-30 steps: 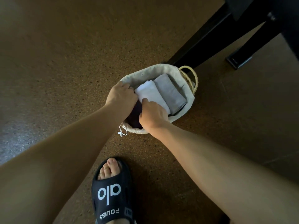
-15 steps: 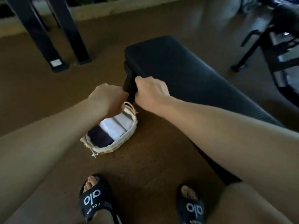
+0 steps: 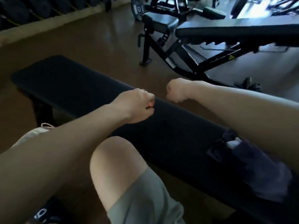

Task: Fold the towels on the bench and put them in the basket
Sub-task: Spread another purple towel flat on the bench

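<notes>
Dark purple towel [image 3: 262, 172] lies crumpled on the black bench [image 3: 77, 84] — basket [image 3: 34, 133] mostly hidden.

Both forearms bare, no sleeves in view. Left hand [image 3: 137, 105] has a thin ring on one finger; right hand [image 3: 176, 92] shows no visible jewellery, though it's motion-blurred. Pale grey-green shorts [image 3: 145, 201], loose hem ending just above the bare knee. Black slide sandal [image 3: 47, 213] on the left foot at bottom left, white lettering on the strap, mostly hidden behind the forearm so the text is unreadable.
</notes>
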`<action>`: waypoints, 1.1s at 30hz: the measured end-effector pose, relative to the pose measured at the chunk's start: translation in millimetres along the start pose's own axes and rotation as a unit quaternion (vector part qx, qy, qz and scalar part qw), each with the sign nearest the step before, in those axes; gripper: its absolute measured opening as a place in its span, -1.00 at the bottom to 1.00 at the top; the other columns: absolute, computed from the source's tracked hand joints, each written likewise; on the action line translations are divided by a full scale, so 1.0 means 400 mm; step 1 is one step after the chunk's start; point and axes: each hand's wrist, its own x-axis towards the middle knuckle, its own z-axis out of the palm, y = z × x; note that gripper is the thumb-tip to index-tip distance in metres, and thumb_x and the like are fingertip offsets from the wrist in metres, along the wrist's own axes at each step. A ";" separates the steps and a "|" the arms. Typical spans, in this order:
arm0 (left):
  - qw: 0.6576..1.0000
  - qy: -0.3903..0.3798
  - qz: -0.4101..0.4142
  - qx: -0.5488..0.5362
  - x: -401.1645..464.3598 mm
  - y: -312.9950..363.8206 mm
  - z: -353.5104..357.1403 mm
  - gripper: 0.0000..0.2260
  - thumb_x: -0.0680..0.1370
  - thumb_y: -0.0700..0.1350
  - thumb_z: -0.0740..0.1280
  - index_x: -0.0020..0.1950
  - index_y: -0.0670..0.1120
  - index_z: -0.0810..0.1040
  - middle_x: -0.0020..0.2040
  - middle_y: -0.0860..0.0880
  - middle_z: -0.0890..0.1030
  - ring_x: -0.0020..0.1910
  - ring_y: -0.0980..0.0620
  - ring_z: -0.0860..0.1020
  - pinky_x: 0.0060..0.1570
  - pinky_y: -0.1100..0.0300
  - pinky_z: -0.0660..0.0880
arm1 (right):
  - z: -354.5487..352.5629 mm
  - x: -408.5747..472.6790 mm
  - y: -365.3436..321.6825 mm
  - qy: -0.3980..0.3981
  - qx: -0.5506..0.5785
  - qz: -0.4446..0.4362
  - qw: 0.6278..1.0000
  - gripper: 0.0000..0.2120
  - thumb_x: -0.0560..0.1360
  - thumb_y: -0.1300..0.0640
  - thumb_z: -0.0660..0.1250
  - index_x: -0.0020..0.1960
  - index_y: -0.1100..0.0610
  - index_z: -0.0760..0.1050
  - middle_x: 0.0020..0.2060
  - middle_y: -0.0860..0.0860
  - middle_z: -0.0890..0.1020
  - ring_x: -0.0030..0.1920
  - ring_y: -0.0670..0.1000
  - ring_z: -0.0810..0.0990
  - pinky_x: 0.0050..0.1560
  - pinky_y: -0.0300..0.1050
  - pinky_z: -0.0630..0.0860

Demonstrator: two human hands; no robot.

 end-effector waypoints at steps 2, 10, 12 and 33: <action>0.997 -0.051 0.021 -0.048 0.034 0.087 0.040 -0.74 0.60 0.11 0.31 0.25 0.07 0.56 0.16 0.06 0.56 0.11 0.01 0.55 0.13 -0.03 0.56 | 0.043 -0.041 0.081 -0.069 -0.028 0.016 0.997 -0.74 0.60 0.09 0.28 -0.10 0.23 0.63 -0.25 0.10 0.69 -0.34 0.08 0.60 -0.27 -0.11 0.56; 0.970 -0.188 0.096 -0.119 0.092 0.353 0.209 -0.43 0.60 0.12 0.37 0.57 0.02 0.33 0.43 -0.01 0.46 0.36 0.00 0.47 0.32 0.01 0.49 | 0.191 -0.190 0.312 -0.196 -0.052 0.053 0.978 -0.63 0.53 0.02 0.40 0.25 0.20 0.53 0.13 0.12 0.65 0.01 0.12 0.62 -0.20 -0.10 0.50; 0.966 -0.205 0.097 -0.127 0.098 0.388 0.242 -0.41 0.60 0.13 0.37 0.58 0.02 0.30 0.47 -0.02 0.43 0.39 -0.02 0.45 0.33 0.01 0.47 | 0.214 -0.203 0.346 -0.217 -0.021 0.061 0.974 -0.56 0.49 0.02 0.42 0.30 0.20 0.54 0.18 0.15 0.67 0.05 0.13 0.68 -0.13 -0.07 0.60; 0.898 -0.019 0.029 -0.439 0.139 0.498 0.238 -0.82 0.64 -0.10 0.28 -0.14 -0.12 0.47 -0.25 -0.03 0.53 -0.26 0.03 0.49 -0.22 0.09 0.42 | 0.235 -0.336 0.526 0.012 0.309 0.075 0.948 -0.60 0.62 -0.26 0.26 -0.07 0.04 0.62 -0.22 -0.02 0.64 -0.23 -0.01 0.56 -0.19 -0.06 0.51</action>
